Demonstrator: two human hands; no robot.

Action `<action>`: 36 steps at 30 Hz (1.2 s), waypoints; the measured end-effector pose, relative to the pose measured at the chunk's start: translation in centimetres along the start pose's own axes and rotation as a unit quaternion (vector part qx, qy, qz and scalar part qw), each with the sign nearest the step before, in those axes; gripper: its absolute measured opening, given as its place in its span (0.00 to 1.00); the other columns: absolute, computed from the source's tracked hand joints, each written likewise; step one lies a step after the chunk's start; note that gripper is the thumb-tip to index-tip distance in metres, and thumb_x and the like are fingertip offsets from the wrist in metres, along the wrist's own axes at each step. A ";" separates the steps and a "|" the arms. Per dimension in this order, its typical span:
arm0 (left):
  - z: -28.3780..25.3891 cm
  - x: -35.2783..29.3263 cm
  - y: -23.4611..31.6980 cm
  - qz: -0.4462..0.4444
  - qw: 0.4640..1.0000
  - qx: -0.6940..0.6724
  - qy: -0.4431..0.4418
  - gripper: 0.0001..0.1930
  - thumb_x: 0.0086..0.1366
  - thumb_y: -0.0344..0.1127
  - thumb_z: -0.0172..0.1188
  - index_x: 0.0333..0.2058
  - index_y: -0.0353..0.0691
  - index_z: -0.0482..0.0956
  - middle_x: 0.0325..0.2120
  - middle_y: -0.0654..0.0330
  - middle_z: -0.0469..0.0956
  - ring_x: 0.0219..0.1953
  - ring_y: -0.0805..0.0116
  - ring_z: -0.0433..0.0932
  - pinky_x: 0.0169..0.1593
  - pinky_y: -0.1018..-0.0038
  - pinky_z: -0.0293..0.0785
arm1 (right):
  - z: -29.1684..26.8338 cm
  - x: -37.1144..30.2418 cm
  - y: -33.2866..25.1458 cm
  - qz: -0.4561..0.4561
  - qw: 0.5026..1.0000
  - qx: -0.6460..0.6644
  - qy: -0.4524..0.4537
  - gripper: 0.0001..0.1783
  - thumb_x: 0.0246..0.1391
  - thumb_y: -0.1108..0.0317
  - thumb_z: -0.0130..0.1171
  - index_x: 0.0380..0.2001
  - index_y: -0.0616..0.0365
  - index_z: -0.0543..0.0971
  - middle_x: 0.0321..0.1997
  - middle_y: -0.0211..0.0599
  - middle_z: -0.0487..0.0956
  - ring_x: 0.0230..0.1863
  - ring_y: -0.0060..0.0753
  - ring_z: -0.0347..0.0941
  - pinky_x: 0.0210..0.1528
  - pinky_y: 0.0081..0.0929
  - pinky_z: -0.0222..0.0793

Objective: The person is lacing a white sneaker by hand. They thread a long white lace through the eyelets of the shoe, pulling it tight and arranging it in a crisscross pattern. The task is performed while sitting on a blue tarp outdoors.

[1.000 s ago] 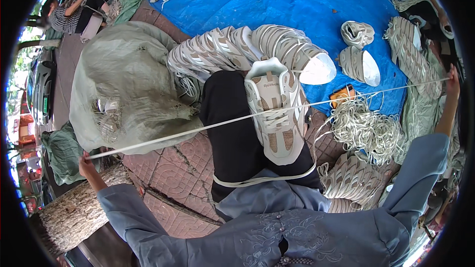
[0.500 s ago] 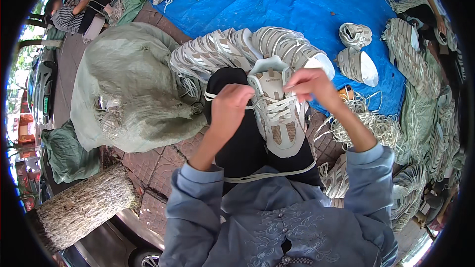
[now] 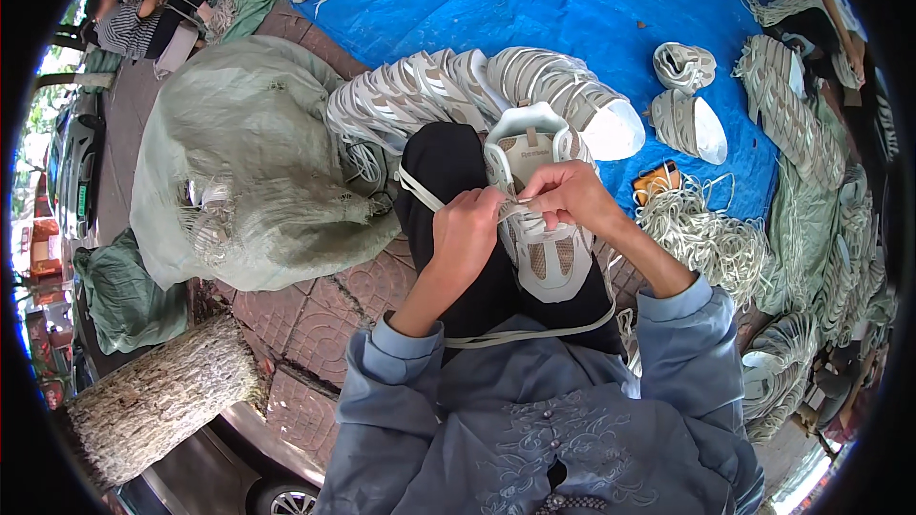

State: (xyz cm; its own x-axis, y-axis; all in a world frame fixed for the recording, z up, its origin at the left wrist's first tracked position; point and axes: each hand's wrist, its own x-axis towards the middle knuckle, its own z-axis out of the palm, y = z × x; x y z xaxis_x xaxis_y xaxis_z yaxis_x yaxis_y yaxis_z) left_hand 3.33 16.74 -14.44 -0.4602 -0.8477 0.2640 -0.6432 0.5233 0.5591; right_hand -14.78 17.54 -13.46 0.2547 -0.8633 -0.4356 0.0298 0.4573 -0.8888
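A beige and white shoe upper [image 3: 558, 272] lies over my knee, toe toward me, with a pale lace threaded across its front. Above its tongue, my left hand [image 3: 468, 229] and my right hand [image 3: 570, 198] meet with fingertips close together, each pinching the white shoelace [image 3: 515, 208]. The fingers cover most of the eyelet rows. Another pale lace [image 3: 534, 333] is stretched across my lap, and a strap-like length [image 3: 420, 189] runs over my left knee.
Stacked shoe uppers [image 3: 410, 100] curve beyond my knees beside a blue tarp [image 3: 458, 10]. A stuffed woven sack [image 3: 258, 172] stands at left, near a tree trunk [image 3: 162, 391]. To the right lies a heap of laces [image 3: 706, 238]. Another person [image 3: 134, 29] sits far left.
My hands were apart on either side of the shoe upper. Now they are together over its lacing; the right hand has come left and down, the left hand slightly right and down.
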 end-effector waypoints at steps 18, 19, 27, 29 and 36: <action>-0.5 0.4 0.1 0.250 0.924 0.284 -0.052 0.09 0.44 0.33 0.54 0.26 0.39 0.68 0.13 0.66 0.65 0.17 0.74 0.68 0.19 0.79 0.63 | 1.3 -1.2 0.4 0.032 0.999 -0.002 0.001 0.01 0.38 0.77 0.57 0.20 0.63 0.76 0.13 0.32 0.72 0.11 0.16 0.65 0.10 0.13 0.54; -0.6 0.5 0.1 0.255 0.916 0.303 -0.067 0.09 0.44 0.34 0.54 0.26 0.39 0.67 0.13 0.66 0.65 0.16 0.74 0.68 0.19 0.79 0.62 | 1.4 -1.3 0.5 0.016 1.000 -0.010 0.005 0.02 0.38 0.77 0.58 0.20 0.63 0.76 0.13 0.32 0.72 0.11 0.16 0.65 0.11 0.14 0.55; -0.7 0.5 1.1 0.198 0.910 0.329 -0.154 0.06 0.45 0.31 0.54 0.23 0.40 0.67 0.12 0.62 0.68 0.16 0.70 0.72 0.19 0.76 0.66 | 1.7 -1.9 0.5 -0.022 0.997 -0.080 -0.013 0.03 0.35 0.78 0.58 0.20 0.65 0.76 0.15 0.32 0.73 0.11 0.17 0.66 0.15 0.17 0.61; -1.0 1.5 1.1 0.147 0.931 0.247 -0.224 0.05 0.46 0.30 0.53 0.24 0.40 0.68 0.13 0.58 0.71 0.17 0.66 0.75 0.20 0.73 0.69 | 1.6 -1.7 0.9 -0.025 0.997 -0.069 -0.023 0.03 0.36 0.78 0.57 0.20 0.65 0.76 0.16 0.32 0.73 0.12 0.17 0.66 0.16 0.17 0.62; -2.3 4.9 -0.1 -0.191 0.878 -0.123 -0.421 0.09 0.52 0.29 0.49 0.31 0.33 0.73 0.14 0.51 0.73 0.19 0.61 0.77 0.22 0.70 0.71 | 1.3 -1.3 2.5 -0.055 0.998 0.002 -0.008 0.03 0.36 0.78 0.57 0.20 0.66 0.76 0.23 0.34 0.77 0.13 0.17 0.67 0.17 0.17 0.63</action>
State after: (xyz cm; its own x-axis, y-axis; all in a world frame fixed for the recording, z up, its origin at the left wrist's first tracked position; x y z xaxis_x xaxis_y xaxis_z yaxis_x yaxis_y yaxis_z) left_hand 2.54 12.33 -11.44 -0.5958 -0.5386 -0.5958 -0.7447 0.0926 0.6609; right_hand -13.75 20.13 -14.91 0.2644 -0.9054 -0.3323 0.0622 0.3598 -0.9309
